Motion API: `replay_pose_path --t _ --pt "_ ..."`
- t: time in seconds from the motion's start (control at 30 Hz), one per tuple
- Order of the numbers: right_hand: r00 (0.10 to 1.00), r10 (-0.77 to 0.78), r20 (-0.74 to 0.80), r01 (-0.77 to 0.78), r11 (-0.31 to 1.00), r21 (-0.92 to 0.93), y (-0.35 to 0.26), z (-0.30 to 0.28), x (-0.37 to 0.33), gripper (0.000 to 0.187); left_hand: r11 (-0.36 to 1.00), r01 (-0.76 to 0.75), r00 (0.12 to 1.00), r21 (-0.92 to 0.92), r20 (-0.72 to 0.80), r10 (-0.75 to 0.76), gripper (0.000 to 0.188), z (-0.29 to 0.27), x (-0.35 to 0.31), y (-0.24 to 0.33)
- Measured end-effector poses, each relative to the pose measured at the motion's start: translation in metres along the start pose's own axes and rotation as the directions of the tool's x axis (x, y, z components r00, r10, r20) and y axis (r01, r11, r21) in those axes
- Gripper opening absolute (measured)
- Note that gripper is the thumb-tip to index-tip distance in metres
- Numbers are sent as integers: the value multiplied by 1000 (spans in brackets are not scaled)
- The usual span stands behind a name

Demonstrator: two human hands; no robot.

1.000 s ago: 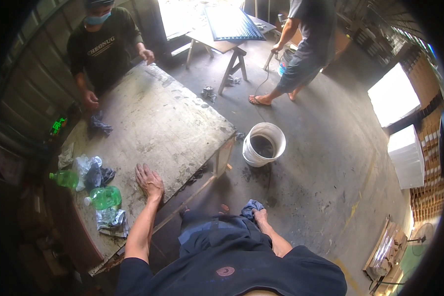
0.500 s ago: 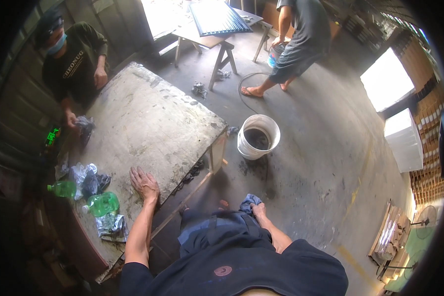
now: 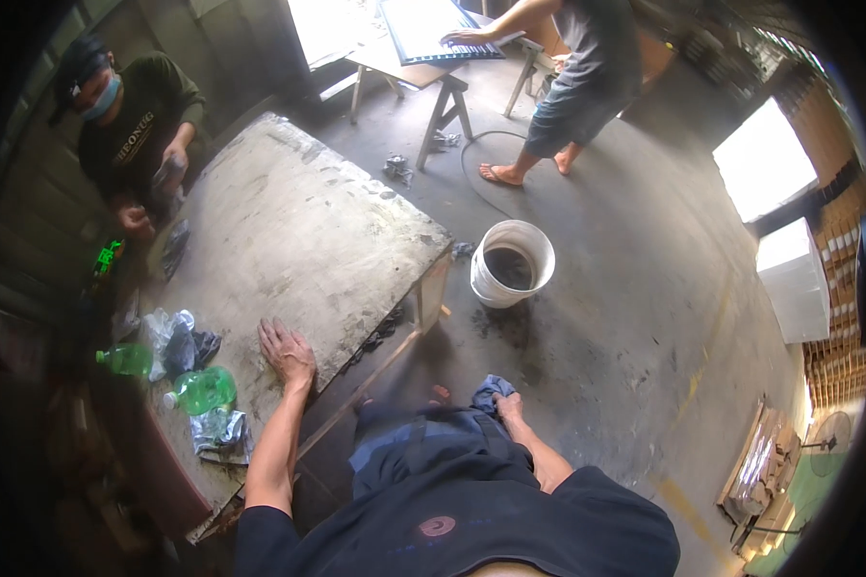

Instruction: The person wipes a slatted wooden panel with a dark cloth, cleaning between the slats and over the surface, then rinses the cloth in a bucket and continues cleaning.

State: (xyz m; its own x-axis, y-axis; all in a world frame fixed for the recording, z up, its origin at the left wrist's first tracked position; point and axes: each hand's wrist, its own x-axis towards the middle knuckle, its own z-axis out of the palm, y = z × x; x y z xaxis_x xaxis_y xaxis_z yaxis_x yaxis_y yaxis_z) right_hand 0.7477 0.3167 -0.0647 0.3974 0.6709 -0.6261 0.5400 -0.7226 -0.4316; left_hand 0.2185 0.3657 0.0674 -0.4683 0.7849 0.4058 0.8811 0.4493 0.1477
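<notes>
My left hand (image 3: 287, 356) lies flat on the near edge of the worn, stained table (image 3: 298, 216), fingers spread and nothing under them that I can see. Down at my right side, my right hand (image 3: 511, 408) is closed around a bunched blue-grey rag (image 3: 492, 390). Left of my left hand, two green plastic bottles rest on their sides: a larger one (image 3: 206, 390) and a smaller one (image 3: 126, 360). Crumpled grey rags (image 3: 185, 346) lie beside them, and a folded silvery cloth (image 3: 220, 438) sits nearer to me.
A white bucket (image 3: 512, 264) with dark contents stands on the floor beyond my right hand. Across the table's left side stands a masked co-worker (image 3: 137, 135). Another person (image 3: 587, 87) leans over a dark ribbed panel (image 3: 428, 34) on a trestle table. A hose (image 3: 467, 163) curves over the floor.
The far person has straightened from a bucket and reached a hand onto the panel. The co-worker at left has let one rag lie and raised a hand with something dark. My hands stay put.
</notes>
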Motion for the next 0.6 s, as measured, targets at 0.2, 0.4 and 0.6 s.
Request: replay_pose_path --t 0.2,0.4,0.6 --pt "998 39 43 -39 999 4 -2 9 -7 50 999 -3 1000 38 -4 3 57 -7 -2 -12" --pt "998 -6 -64 8 1000 26 43 14 43 43 1000 3 1000 2 6 -3 57 3 3 12" --pt "996 38 79 -42 998 44 7 15 4 44 998 29 999 53 33 -31 57 -6 -3 -14"
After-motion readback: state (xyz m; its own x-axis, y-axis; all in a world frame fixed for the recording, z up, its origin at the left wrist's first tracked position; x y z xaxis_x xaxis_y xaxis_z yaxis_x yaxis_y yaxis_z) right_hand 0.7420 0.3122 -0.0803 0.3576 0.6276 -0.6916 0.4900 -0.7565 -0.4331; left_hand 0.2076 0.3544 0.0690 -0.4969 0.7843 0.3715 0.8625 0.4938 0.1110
